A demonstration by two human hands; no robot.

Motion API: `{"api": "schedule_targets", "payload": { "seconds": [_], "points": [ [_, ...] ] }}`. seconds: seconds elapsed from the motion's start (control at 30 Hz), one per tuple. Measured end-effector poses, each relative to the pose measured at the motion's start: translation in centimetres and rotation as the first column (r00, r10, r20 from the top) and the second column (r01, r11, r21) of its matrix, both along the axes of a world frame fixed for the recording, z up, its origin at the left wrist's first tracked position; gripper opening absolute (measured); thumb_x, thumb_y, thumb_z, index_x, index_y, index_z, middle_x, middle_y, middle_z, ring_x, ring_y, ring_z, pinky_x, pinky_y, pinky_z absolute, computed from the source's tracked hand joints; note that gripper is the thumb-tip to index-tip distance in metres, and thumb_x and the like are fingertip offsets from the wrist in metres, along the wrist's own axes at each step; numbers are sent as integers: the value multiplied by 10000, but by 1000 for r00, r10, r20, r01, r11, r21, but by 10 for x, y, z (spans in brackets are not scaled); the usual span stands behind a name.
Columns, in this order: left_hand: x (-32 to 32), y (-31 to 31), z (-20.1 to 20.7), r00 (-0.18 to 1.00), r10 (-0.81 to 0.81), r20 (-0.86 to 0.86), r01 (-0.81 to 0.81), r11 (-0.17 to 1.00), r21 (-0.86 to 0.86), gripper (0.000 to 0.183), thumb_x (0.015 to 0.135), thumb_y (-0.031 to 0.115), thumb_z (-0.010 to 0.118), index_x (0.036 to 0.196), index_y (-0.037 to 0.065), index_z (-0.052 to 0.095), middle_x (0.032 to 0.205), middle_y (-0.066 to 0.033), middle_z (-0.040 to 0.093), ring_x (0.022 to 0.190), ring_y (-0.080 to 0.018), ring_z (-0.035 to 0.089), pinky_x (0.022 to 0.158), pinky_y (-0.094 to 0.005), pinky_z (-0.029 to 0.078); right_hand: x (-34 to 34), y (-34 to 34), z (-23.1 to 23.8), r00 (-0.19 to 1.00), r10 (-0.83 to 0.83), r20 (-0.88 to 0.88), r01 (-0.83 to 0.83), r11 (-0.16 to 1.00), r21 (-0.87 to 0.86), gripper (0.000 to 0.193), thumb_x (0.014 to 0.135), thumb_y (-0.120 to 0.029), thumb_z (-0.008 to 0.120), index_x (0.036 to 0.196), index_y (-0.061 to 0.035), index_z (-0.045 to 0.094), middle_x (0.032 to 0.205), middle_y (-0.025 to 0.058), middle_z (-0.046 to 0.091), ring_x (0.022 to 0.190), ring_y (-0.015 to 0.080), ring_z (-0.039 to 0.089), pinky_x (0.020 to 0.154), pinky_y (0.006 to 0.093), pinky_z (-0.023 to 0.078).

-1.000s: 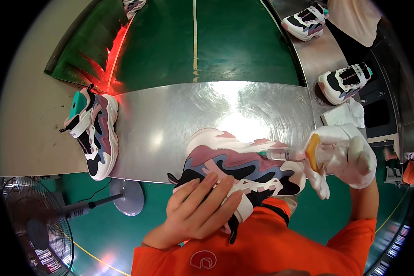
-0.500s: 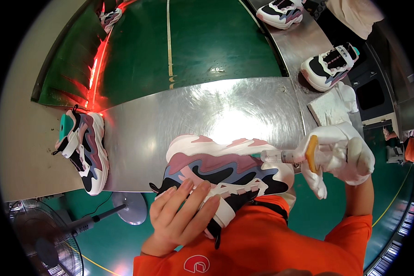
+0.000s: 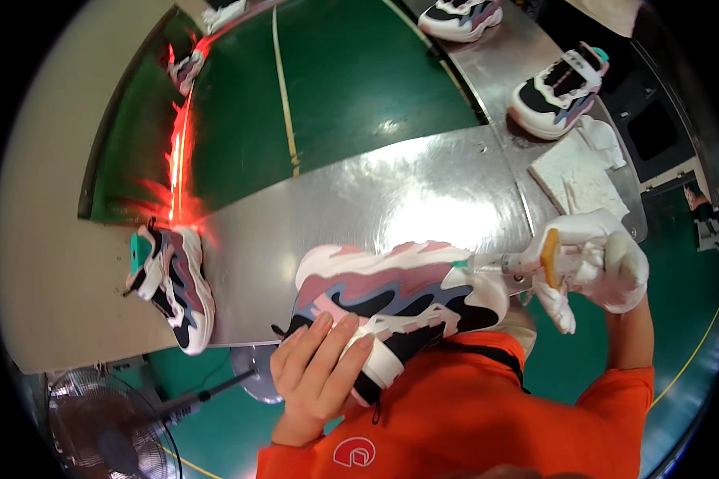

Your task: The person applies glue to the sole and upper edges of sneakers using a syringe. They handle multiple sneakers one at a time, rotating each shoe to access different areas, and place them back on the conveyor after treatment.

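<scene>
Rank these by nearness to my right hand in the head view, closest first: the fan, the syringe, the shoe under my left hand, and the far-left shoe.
1. Syringe, held in the right hand.
2. Held shoe, under the left hand, left of the syringe.
3. Far-left shoe, left of the held shoe.
4. Fan, at the lower left.

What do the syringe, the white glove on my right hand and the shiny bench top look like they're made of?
Syringe: likely smooth, clear plastic, since its barrel is see-through; the yellow flange looks like opaque plastic.
Glove: probably thin matte fabric, given its soft wrinkles; the fibre is unclear.
Bench top: metal, perhaps stainless steel, with fine swirling scratches and bright glare.
</scene>
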State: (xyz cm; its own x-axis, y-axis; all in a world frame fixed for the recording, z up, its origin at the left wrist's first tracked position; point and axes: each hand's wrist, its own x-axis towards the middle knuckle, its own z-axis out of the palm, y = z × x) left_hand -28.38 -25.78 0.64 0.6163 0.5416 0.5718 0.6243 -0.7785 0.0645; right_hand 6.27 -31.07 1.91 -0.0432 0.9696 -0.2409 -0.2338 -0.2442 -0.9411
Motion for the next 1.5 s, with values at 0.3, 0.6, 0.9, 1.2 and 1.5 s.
{"api": "schedule_targets", "payload": {
  "seconds": [0.3, 0.6, 0.9, 1.2, 1.5],
  "points": [
    [5, -1, 3, 1000, 6, -4, -6, 1000, 6, 185, 833, 210, 591, 976, 153, 694, 1073, -25, 697, 1063, -209, 611, 874, -324, 441, -1, -13, 17, 991, 18, -135, -19, 1000, -12, 1182, 526, -800, 705, 1078, 225, 500, 770, 203, 624, 590, 231, 644, 481, 301, 544],
    [13, -22, -11, 996, 87, 23, -88, 993, 78, 256, 774, 212, 683, 1021, 147, 662, 1093, -48, 682, 1036, -236, 617, 850, -328, 434, 3, -27, -5, 970, 67, -232, -38, 991, 128, 1144, 568, -817, 663, 1044, 212, 517, 683, 185, 594, 470, 211, 589, 434, 256, 477],
    [28, -40, -23, 988, 147, 42, -152, 975, 165, 301, 789, 251, 705, 1055, 121, 649, 1098, -86, 673, 1008, -266, 611, 835, -330, 447, 0, -50, -35, 894, -26, -447, 118, 977, 179, 1086, 579, -706, 747, 1084, 219, 486, 667, 217, 583, 463, 251, 576, 416, 285, 487],
    [36, -47, -26, 985, 169, 35, -172, 961, 215, 490, 733, 406, 790, 1082, 96, 639, 1109, -81, 669, 981, -263, 612, 848, -325, 442, -26, -80, -62, 758, -141, -637, 320, 931, 176, 996, 622, -579, 725, 1184, 194, 447, 690, 222, 570, 474, 290, 561, 429, 316, 503],
    [37, -49, -28, 984, 171, 45, -177, 958, 227, 548, 693, 434, 824, 1089, 100, 649, 1095, -63, 668, 972, -257, 606, 846, -318, 436, -53, -98, -56, 687, -251, -682, 460, 877, 140, 947, 636, -552, 730, 1206, 154, 459, 854, 254, 582, 588, 327, 582, 440, 347, 513]
  ]
}}
